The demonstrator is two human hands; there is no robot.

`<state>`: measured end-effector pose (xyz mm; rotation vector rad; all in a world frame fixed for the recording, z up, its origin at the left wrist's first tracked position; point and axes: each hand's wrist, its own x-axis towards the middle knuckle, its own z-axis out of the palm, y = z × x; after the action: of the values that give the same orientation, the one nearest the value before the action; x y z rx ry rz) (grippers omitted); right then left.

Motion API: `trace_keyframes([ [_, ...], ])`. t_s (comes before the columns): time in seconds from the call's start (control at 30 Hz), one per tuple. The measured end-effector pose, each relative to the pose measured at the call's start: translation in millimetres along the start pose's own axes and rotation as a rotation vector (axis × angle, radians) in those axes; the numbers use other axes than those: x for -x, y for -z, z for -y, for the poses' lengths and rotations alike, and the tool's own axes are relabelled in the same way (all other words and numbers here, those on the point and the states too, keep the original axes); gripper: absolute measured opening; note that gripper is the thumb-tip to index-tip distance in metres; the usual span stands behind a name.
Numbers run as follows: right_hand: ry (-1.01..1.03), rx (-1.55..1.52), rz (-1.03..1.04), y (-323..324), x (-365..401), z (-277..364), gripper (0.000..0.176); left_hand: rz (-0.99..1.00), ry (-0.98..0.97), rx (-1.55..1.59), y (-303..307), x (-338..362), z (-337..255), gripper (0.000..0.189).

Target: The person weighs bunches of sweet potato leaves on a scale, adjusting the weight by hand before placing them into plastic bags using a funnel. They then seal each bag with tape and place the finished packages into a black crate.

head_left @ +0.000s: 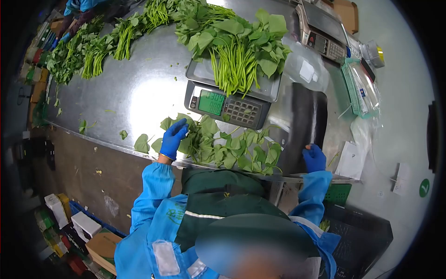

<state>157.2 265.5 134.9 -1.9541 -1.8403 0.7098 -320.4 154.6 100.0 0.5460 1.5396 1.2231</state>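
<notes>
My left hand (173, 139), in a blue glove, is over the table's front edge beside loose leafy stems (223, 146); its fingers are curled, and whether they hold anything is unclear. My right hand (314, 157), also gloved in blue, is closed at the lower end of a black sheet-like piece (302, 125) lying on the metal table (144, 88). What its fingers grip is too small to make out. Between and beyond my hands stands a scale (225, 104) with a lit green display. A bundle of green stems with leaves (234, 67) rests on its pan.
More leafy bundles (123, 39) line the table's far left side. Another scale (320, 39) stands at the back right, near a green tray with clear plastic (360, 88). A co-worker's blue sleeve (83, 5) shows at the upper left. Boxes (100, 246) stand lower left.
</notes>
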Motion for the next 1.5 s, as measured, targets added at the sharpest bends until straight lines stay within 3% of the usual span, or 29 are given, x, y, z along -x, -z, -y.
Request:
trace_keyframes([
  [0.03,-0.019,-0.133,0.052,-7.9,6.9,8.8,0.025,0.009,0.003,0.000,2.2,-2.9,0.2,0.038],
  [0.17,0.063,-0.186,0.034,-22.0,7.9,64.5,0.030,0.074,-0.067,0.023,10.6,-13.9,-1.6,0.038],
  [0.33,0.151,-0.062,0.258,-61.7,17.5,92.7,0.033,0.037,-0.082,0.055,29.6,-21.6,-3.5,0.036],
  [0.47,0.216,0.052,0.431,-95.9,28.7,106.2,0.035,-0.049,-0.061,0.070,57.3,-36.3,-4.5,0.035],
  [0.53,0.189,-0.085,0.521,-121.5,30.4,95.6,0.036,-0.093,-0.096,0.098,74.4,-54.3,-10.6,0.034],
  [0.7,0.171,-0.058,0.545,-140.3,36.3,123.0,0.035,-0.263,-0.175,0.075,123.5,-133.6,-47.6,0.036],
  [0.77,0.174,-0.050,0.537,-147.7,29.4,134.2,0.036,-0.335,-0.270,-0.005,155.6,-188.7,-58.8,0.045],
  [0.83,0.208,0.093,0.677,-147.2,23.7,161.5,0.038,-0.521,-0.494,-0.383,199.2,-259.9,-67.4,0.058],
  [0.9,0.250,0.147,0.690,-157.6,23.0,163.3,0.037,-0.680,-0.511,-0.513,226.5,-307.3,-107.9,0.072],
  [0.97,0.289,0.198,0.701,-169.4,23.0,170.4,0.036,-0.825,-0.667,-0.807,269.8,-369.0,-127.6,0.089],
  [1.03,0.128,0.191,0.779,-178.6,23.6,188.0,0.037,-0.842,-0.576,-0.976,297.4,-405.8,-157.5,0.108],
  [1.1,0.086,0.130,0.772,-189.3,26.1,196.9,0.037,-0.681,-0.346,-0.951,324.7,-434.3,-172.5,0.121],
  [1.13,0.048,0.067,0.765,-194.3,25.3,203.7,0.036,-0.644,-0.100,-0.996,325.2,-437.2,-185.7,0.128],
  [1.23,0.109,0.110,0.820,-202.4,8.0,252.3,0.035,-0.485,-0.064,-1.014,332.1,-454.2,-179.6,0.127],
  [1.27,0.118,0.018,0.850,-210.9,4.8,253.4,0.034,-0.491,-0.231,-1.120,332.9,-458.9,-169.9,0.110],
  [1.3,0.114,0.021,0.861,-218.7,-1.7,260.6,0.034,-0.489,-0.218,-1.121,335.4,-461.0,-161.3,0.110],
  [1.37,0.282,0.067,1.013,-239.3,-26.6,296.3,0.034,-0.411,-0.085,-1.103,314.9,-455.9,-155.0,0.086],
  [1.4,0.310,-0.045,0.975,-250.3,-33.9,311.9,0.032,-0.482,-0.173,-1.003,301.8,-443.2,-142.7,0.068],
  [1.5,0.247,-0.475,0.883,-294.4,-51.1,362.2,0.025,-0.355,-0.255,-0.551,248.3,-361.1,-128.1,0.044],
])
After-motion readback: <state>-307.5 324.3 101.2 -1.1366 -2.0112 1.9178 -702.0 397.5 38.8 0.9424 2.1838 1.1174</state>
